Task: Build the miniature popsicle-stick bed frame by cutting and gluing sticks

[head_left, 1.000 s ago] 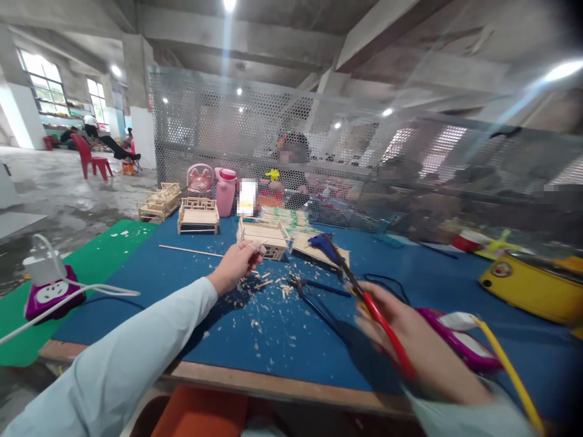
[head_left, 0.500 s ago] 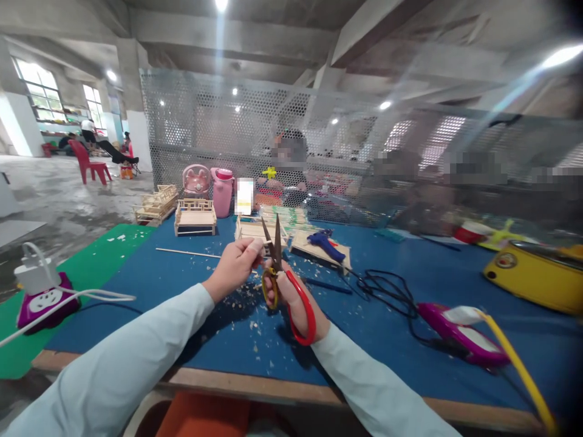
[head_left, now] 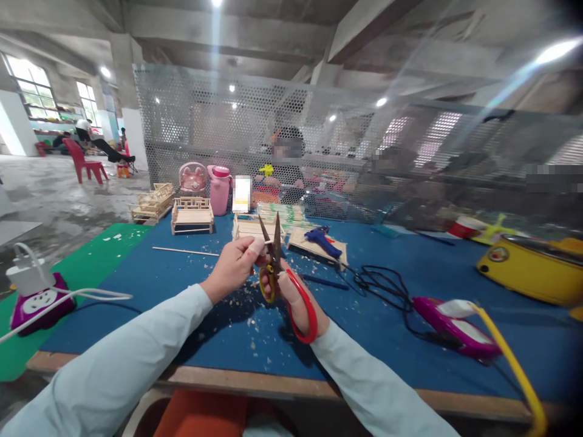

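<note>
My left hand [head_left: 237, 261] pinches a short thin wooden stick [head_left: 268, 242], whose tip lies between the parted blades of the scissors. In my right hand [head_left: 296, 297] are the scissors [head_left: 272, 243], with one red and one yellow handle loop and the blades pointing up and away. Both hands are close together above the blue table [head_left: 191, 340]. Just beyond them sits a low wooden stick model [head_left: 246, 227], partly covered by the blades. A blue glue gun [head_left: 322, 241] rests on a wooden board [head_left: 300, 246] to the right.
Small wooden models [head_left: 192, 215] stand at the back left, near a pink bottle [head_left: 220, 191] and a lit phone [head_left: 242, 194]. A long stick [head_left: 184, 250] lies left. Purple power strips [head_left: 455, 328], cables and a yellow pot [head_left: 528, 270] are about. A perforated metal screen [head_left: 204, 133] stands behind.
The view has turned slightly, so the scene sits a little further left. Both hands keep their hold, and the scissor blades remain apart around the stick's tip.
</note>
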Demonstrator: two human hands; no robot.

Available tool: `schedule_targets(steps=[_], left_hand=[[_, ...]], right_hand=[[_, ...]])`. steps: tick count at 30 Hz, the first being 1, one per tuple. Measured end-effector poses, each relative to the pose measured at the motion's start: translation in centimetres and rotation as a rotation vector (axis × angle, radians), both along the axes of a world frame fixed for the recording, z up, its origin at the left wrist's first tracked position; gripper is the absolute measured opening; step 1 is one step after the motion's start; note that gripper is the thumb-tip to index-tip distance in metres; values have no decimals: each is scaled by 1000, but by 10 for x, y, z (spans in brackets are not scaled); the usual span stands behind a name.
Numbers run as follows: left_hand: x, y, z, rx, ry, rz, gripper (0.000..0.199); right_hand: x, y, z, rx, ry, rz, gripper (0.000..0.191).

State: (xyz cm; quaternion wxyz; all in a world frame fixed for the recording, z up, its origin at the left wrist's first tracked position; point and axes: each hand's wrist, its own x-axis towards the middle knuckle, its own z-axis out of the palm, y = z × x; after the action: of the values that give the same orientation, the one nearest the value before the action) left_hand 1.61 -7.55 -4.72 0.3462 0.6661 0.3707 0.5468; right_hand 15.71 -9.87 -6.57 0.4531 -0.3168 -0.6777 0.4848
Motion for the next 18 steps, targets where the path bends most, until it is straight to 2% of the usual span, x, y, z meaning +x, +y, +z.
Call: schedule_targets(steps=[7,9,13,18], left_hand=[[-1,0,0,57,78,-8,37],[-2,0,0,77,115,-12,37],[-4,-1,1,112,205,47,39],[-4,-3,1,116,228,64,39]], right_hand=[[1,2,-2,29,-14,-10,46],[0,1,-1,36,-52,-50,40],[-1,-3,7,117,-180,-161,15],[1,-5,9,178,-218,-240,11]])
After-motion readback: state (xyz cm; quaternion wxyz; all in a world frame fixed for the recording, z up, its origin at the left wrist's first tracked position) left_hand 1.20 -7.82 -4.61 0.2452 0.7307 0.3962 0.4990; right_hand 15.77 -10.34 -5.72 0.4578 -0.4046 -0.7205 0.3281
